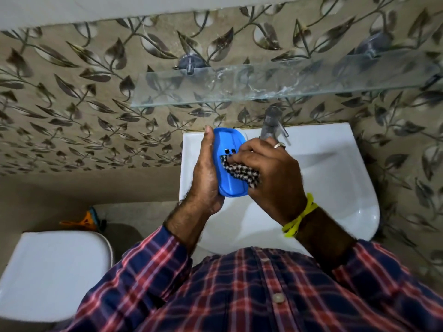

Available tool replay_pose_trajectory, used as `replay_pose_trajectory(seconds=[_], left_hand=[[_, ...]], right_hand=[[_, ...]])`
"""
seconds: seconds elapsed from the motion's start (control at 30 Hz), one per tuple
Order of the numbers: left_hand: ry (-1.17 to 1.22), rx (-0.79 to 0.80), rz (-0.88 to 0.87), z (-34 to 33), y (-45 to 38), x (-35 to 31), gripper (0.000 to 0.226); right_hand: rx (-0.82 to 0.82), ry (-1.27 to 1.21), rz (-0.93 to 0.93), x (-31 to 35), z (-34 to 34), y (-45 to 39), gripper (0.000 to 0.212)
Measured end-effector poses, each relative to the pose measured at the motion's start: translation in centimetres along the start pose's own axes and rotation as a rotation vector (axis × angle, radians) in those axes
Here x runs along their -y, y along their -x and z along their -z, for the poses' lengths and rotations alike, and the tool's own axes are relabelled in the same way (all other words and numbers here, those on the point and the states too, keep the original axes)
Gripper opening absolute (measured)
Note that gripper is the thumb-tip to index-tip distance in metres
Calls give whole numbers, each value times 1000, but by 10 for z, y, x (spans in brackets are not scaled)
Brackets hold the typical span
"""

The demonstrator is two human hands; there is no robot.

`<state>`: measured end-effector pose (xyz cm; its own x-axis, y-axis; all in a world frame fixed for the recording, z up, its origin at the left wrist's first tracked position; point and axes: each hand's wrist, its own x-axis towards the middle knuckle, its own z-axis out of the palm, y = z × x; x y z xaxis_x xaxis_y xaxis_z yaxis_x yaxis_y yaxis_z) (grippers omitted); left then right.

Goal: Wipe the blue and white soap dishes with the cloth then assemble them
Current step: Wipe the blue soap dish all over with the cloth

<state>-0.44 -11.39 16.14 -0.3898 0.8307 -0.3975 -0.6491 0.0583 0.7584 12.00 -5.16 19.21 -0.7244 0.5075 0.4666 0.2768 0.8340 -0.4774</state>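
My left hand [205, 173] grips a blue soap dish [227, 149] by its left edge and holds it upright over the sink, its slotted face turned to the right. My right hand [271, 173] presses a black-and-white checked cloth [242, 172] against the lower part of that face. The cloth covers part of the dish's slots. No white soap dish shows in this view.
A white sink [335, 178] lies under my hands, with a metal tap [272, 125] at its back edge. A glass shelf [263, 82] juts from the leaf-patterned wall above. A white toilet cistern [52, 271] stands at the lower left.
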Motion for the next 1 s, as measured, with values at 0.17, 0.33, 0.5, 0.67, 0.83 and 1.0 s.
replay_pose_trajectory(seconds=[0.17, 0.33, 0.5, 0.67, 0.83, 1.0], left_hand=[[-3, 16, -8, 2, 5, -2, 66], [3, 18, -12, -2, 13, 10, 70], [-56, -30, -32, -4, 16, 13, 65], [-36, -63, -77, -4, 17, 16, 62], [-67, -88, -99, -5, 15, 13, 68], [-59, -61, -118, 5, 9, 8, 79]], right_hand=[[38, -4, 16, 3, 2, 9, 31], [-3, -82, -116, 10, -5, 2, 42], [-66, -79, -176, 6, -5, -3, 40], [-41, -72, -28, 11, -5, -8, 40], [-80, -136, -200, -4, -8, -17, 41], [-59, -128, -288, -6, -10, -7, 24]])
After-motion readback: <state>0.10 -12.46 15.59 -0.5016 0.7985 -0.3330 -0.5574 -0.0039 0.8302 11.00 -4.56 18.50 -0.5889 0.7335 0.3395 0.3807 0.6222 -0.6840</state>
